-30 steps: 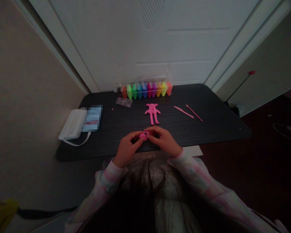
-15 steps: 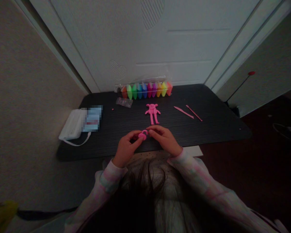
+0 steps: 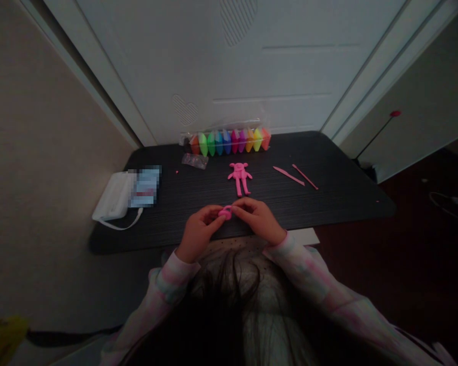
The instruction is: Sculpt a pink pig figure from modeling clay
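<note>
A small pink clay piece (image 3: 225,214) with a loop on top, like a tiny bag with a handle, is held over the table's front edge. My left hand (image 3: 199,229) pinches its body between thumb and fingers. With thumb and forefinger, my right hand (image 3: 260,219) pinches the right end of the loop. Just beyond my hands a pink clay figure (image 3: 239,178) with ears, arms and long legs lies flat on the black table (image 3: 198,190). To its right lie a pink modelling knife (image 3: 289,176) and a thin pink modelling stick (image 3: 305,177).
Along the back edge lies a clear pack of coloured clay (image 3: 227,142), with a crumpled clear wrapper (image 3: 194,161) in front. A white device (image 3: 114,195) with a cable and a blurred blue packet (image 3: 147,187) sit at the left. A white door (image 3: 290,76) stands behind.
My right hand has closed in slightly on the loop, whose right end has come down nearer the pink piece's body. My left hand has hardly moved.
</note>
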A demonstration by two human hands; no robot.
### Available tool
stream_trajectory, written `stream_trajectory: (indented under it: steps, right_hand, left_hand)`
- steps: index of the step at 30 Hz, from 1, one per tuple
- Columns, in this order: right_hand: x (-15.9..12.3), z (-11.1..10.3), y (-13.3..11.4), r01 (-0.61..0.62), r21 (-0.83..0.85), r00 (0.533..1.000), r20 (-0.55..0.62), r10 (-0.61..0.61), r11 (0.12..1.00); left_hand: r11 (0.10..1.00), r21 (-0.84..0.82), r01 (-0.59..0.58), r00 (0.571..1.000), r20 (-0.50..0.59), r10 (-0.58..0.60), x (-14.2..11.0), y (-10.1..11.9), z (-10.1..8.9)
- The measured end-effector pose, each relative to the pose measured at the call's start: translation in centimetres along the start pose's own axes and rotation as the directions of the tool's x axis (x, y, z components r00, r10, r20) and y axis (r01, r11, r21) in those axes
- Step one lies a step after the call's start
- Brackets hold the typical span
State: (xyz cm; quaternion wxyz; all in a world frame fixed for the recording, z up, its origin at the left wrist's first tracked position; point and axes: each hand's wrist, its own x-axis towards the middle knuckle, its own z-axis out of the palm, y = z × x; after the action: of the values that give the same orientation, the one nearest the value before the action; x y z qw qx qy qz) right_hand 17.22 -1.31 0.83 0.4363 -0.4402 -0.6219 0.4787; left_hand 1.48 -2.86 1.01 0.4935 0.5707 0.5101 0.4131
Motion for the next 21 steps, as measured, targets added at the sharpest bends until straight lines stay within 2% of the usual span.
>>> stream_trajectory:
  steps: [5,21]
  right_hand:
    - [-0.04,-0.1,-0.13,-0.002,-0.009,1.0,0.009,0.002,1.0]
    - [0.01,-0.04,-0.31,0.005,-0.036,1.0,0.011,-0.005,0.999]
  left_hand:
    - [0.999,-0.015,0.034,0.999,0.013,-0.034,-0.01,0.02,-0.07]
    - [1.0,0.006,0.002,1.0,0.011,-0.002,-0.01,-0.14,-0.01]
